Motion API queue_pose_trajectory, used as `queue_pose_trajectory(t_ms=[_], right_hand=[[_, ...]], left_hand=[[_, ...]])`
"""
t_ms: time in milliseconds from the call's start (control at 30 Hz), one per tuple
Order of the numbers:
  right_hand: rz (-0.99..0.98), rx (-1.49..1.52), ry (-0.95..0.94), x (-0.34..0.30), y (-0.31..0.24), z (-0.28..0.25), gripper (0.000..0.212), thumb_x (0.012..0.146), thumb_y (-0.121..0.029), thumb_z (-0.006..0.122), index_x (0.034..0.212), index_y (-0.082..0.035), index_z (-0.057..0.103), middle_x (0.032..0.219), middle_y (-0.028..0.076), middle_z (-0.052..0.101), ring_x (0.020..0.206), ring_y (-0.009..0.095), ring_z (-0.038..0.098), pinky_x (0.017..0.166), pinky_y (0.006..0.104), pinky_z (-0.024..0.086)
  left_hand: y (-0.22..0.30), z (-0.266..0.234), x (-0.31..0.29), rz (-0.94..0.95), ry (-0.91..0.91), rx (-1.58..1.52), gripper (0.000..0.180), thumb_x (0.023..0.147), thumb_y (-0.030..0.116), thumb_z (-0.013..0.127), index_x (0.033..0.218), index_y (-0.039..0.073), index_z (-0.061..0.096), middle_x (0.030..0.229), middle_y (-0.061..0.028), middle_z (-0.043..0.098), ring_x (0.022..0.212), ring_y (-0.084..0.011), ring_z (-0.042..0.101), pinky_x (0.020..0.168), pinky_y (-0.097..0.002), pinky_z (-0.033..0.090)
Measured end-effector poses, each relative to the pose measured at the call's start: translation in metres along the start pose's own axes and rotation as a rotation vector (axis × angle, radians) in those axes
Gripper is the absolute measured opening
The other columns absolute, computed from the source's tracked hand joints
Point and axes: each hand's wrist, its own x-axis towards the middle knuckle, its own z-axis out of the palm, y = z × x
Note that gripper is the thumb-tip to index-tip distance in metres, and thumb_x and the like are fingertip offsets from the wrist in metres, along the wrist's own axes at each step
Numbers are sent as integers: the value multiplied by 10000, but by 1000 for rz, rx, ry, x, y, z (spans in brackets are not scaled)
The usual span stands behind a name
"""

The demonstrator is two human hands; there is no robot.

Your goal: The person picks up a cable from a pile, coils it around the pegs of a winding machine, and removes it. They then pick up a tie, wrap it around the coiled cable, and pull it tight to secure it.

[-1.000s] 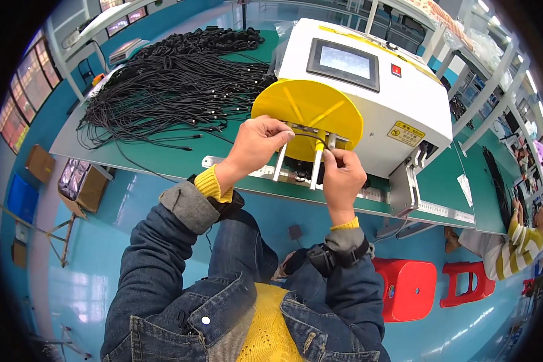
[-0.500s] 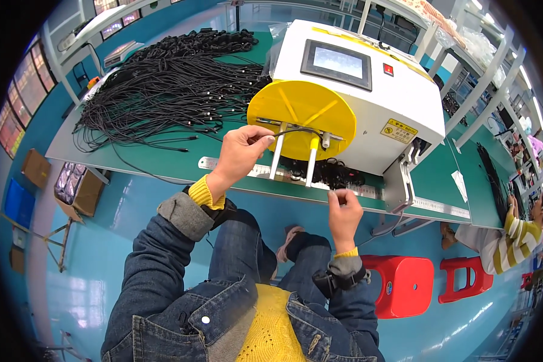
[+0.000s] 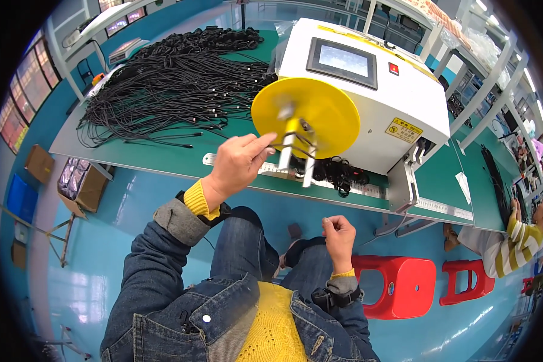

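Observation:
My left hand (image 3: 240, 164) is closed in a pinch on a thin black cable (image 3: 276, 145), just in front of the winding machine's round yellow disc (image 3: 338, 111). From there the cable runs to the pale winding posts (image 3: 308, 172) that stick out of the disc. Disc centre and posts are smeared by motion. Lower down, over my right knee and away from the machine, my right hand (image 3: 339, 241) is held up with curled fingers; I see nothing in them. Beneath the disc, coiled black cables (image 3: 341, 175) lie on the green table (image 3: 181, 158).
A big heap of black cables (image 3: 181, 84) covers the table's left part. The white machine body (image 3: 368, 114) with its screen (image 3: 342, 62) stands behind the disc. A steel ruler (image 3: 443, 209) runs along the front edge. Red stools (image 3: 413, 283) stand right; another person (image 3: 519, 241) sits beyond.
The disc has turned and its posts have shifted, now blurred. My left hand moved slightly down, index finger now extended along the cable. My right hand dropped away from the table edge.

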Motion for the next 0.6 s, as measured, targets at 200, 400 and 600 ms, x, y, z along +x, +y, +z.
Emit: queue_pose_trajectory(t_ms=[200, 400, 600], right_hand=[[51, -53, -58, -4, 3, 5, 137, 795, -107, 622, 727, 4, 580, 570, 2, 549, 511, 54, 489, 466, 212, 392], [39, -74, -118, -5, 0, 12, 135, 808, -114, 611, 732, -8, 574, 609, -5, 559, 518, 46, 500, 453, 192, 387], [-166, -190, -97, -1, -40, 21, 135, 806, -105, 615, 736, 0, 566, 609, -2, 550, 518, 50, 491, 465, 200, 392]], left_hand=[[1, 1, -16, -71, -18, -89, 280, 807, 69, 571, 1083, 25, 562, 741, -104, 602, 648, -263, 587, 558, -340, 461], [5, 9, -27, 47, 11, -156, 339, 817, 51, 533, 1149, -11, 506, 795, -139, 601, 644, -285, 593, 556, -346, 467], [34, -1, -11, 83, -116, -16, 381, 820, 77, 528, 1176, -43, 467, 759, -164, 580, 589, -284, 579, 523, -345, 465]])
